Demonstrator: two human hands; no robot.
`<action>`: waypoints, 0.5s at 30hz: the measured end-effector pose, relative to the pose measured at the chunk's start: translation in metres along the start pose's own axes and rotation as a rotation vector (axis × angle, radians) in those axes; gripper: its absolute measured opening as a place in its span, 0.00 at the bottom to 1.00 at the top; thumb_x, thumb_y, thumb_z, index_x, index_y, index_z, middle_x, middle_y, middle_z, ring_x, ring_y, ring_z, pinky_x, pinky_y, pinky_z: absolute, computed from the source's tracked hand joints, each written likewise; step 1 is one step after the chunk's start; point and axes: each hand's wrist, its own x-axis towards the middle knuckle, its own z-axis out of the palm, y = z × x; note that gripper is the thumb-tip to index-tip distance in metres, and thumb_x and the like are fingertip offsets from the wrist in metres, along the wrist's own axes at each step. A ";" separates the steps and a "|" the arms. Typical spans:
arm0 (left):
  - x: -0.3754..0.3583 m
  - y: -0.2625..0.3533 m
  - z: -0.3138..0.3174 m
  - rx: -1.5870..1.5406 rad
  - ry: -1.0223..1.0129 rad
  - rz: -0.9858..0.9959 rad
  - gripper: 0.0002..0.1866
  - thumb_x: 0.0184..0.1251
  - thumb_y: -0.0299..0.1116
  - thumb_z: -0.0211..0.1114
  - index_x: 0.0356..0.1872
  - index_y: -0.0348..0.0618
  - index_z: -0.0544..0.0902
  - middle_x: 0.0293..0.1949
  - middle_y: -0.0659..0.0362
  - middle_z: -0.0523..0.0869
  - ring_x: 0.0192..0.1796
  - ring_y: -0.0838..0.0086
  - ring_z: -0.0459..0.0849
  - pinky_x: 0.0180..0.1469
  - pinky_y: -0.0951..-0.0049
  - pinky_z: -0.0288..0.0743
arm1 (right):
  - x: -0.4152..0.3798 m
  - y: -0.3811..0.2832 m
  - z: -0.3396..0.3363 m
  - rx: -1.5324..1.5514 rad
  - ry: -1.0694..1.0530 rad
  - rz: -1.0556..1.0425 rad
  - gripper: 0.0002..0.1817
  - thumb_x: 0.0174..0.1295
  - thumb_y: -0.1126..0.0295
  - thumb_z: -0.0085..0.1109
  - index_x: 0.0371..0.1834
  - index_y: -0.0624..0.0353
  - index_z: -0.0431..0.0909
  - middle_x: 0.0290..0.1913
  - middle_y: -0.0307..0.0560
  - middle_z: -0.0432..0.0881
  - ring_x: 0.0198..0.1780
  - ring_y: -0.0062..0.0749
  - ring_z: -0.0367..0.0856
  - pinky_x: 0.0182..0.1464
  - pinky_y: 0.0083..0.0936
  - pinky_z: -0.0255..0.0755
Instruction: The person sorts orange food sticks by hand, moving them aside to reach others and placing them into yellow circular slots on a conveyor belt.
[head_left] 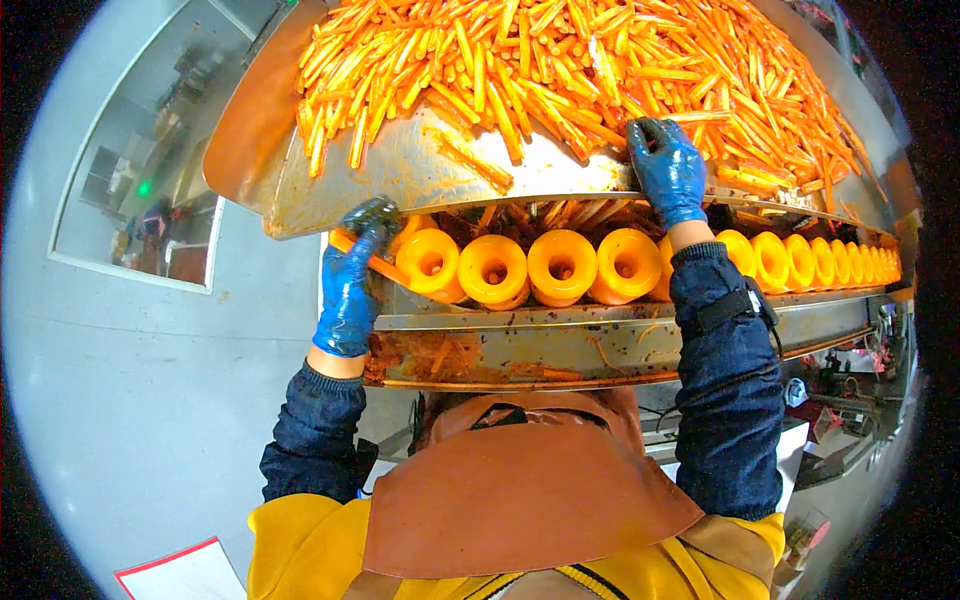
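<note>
My left hand (350, 280), in a wet blue glove, is closed around an orange, oily stick (388, 269) beside the leftmost yellow cup. The yellow funnel-mouthed cups (562, 267) form a row below the metal tray (400, 165), some with stick ends visible inside. My right hand (666, 170), also blue-gloved, reaches over the tray's front edge. Its fingers are curled against the lower side of a large heap of orange sticks (560, 75); whatever lies between the fingertips is hidden. A few loose sticks (470, 160) lie on the bare metal near the heap.
A metal ledge (620, 345) smeared with orange residue runs in front of the cups. Darker sticks (590, 213) show in the gap behind them. At left stands a grey wall with a window (150, 150). A brown apron (530, 490) covers my front.
</note>
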 end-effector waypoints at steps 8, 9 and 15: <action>0.019 -0.010 -0.019 0.681 0.198 0.552 0.23 0.76 0.46 0.44 0.53 0.39 0.78 0.48 0.57 0.82 0.51 0.73 0.76 0.57 0.71 0.67 | 0.001 0.000 0.000 -0.018 -0.009 -0.006 0.12 0.60 0.56 0.56 0.36 0.50 0.83 0.38 0.48 0.83 0.40 0.45 0.82 0.43 0.37 0.76; 0.018 -0.011 -0.018 0.681 0.197 0.551 0.23 0.76 0.46 0.44 0.53 0.39 0.78 0.48 0.57 0.82 0.51 0.73 0.76 0.57 0.71 0.67 | 0.000 0.000 0.000 -0.009 -0.016 0.002 0.12 0.60 0.56 0.56 0.36 0.50 0.83 0.38 0.48 0.83 0.40 0.45 0.82 0.43 0.36 0.76; 0.014 -0.030 -0.021 0.446 0.071 0.346 0.15 0.71 0.33 0.57 0.55 0.41 0.76 0.49 0.57 0.79 0.50 0.73 0.76 0.57 0.72 0.69 | 0.000 0.003 0.002 0.002 0.015 -0.018 0.12 0.60 0.56 0.57 0.36 0.50 0.83 0.37 0.48 0.83 0.39 0.45 0.82 0.42 0.37 0.76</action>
